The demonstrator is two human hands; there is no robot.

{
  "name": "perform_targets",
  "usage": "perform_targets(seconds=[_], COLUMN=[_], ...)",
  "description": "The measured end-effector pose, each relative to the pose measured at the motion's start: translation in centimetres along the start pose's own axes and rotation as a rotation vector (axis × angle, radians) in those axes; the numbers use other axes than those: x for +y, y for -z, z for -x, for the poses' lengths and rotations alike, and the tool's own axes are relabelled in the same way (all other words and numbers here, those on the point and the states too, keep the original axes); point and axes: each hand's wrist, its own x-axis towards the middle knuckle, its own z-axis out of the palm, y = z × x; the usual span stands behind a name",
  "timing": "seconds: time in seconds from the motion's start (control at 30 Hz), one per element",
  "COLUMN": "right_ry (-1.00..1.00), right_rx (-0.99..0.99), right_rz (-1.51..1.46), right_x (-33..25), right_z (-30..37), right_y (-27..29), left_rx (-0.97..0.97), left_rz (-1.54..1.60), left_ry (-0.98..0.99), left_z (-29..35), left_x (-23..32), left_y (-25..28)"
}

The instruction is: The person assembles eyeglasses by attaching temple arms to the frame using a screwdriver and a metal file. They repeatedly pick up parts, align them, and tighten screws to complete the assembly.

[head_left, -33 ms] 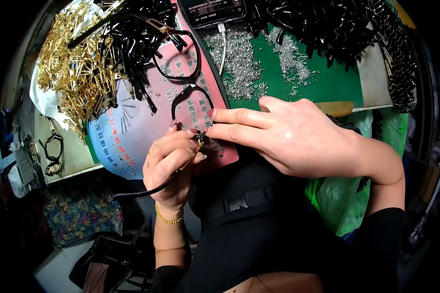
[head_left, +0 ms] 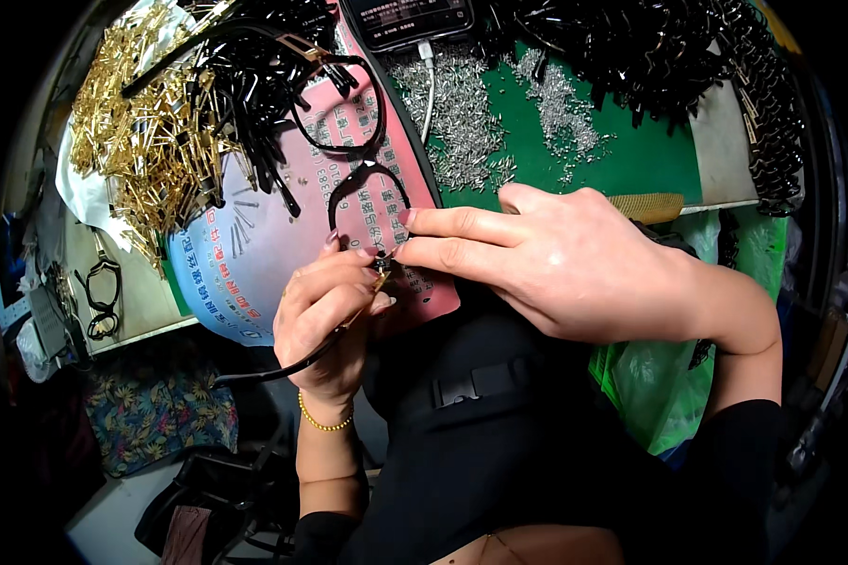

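Observation:
A black eyeglass frame (head_left: 383, 108) stands out beyond my fingers, one rim toward the far side and the other next to my hands. One of its temples, with a gold hinge part, reaches to the upper left. My left hand (head_left: 316, 315) is closed around the near hinge end and a second black temple (head_left: 264, 376), whose tip sticks out past my palm. A small gold piece (head_left: 383, 280) shows at those fingertips. My right hand (head_left: 584, 268) is closed on the near rim, fingers pressed against its edge; its thumb is hidden.
A heap of gold temple parts (head_left: 151, 132) lies at the far left, beside black temples (head_left: 264, 132). Small silver screws (head_left: 462, 122) cover the green mat (head_left: 645, 160) near a phone (head_left: 410, 21) with a white cable. Black frames (head_left: 622, 56) are piled at far right.
My left hand and the temple in it have turned very slightly, and the frame's far temple has shifted a little left. Both hands keep their hold.

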Motion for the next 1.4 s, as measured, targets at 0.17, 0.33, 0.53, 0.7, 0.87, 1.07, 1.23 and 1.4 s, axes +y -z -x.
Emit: perform_targets(seconds=[0.17,0.33,0.53,0.7,0.87,1.07,1.23,1.4], right_ry=[-0.017,-0.022,-0.007,0.010,0.014,0.027,0.064,0.049], right_rx=[0.110,0.122,0.121,0.128,0.181,0.097,0.088,0.128], right_rz=[-0.001,-0.013,-0.059,-0.048,-0.042,-0.049,0.029,0.063], right_x=[0.1,0.1,0.2,0.4,0.2,0.1,0.0,0.3], right_z=[0.0,-0.1,-0.2,-0.1,-0.1,-0.3,-0.5,-0.5], right_y=[-0.8,-1.1,-0.9,-1.2,-1.4,-0.7,0.0,-0.5], left_rx=[0.006,-0.063,-0.250,-0.247,-0.201,-0.175,-0.213,-0.262], left_rz=[-0.039,-0.145,-0.220,-0.009,-0.222,-0.182,-0.235,-0.226], left_ry=[0.010,-0.048,0.073,0.300,-0.030,-0.114,-0.061,-0.015], left_z=[-0.4,-1.1,-2.6,-3.0,-1.7,-0.5,-2.2,-3.0], left_x=[0.5,0.9,2.1,1.7,0.8,0.0,0.8,0.9], left_y=[-0.2,0.0,1.0,1.3,0.9,1.1,1.3,1.5])
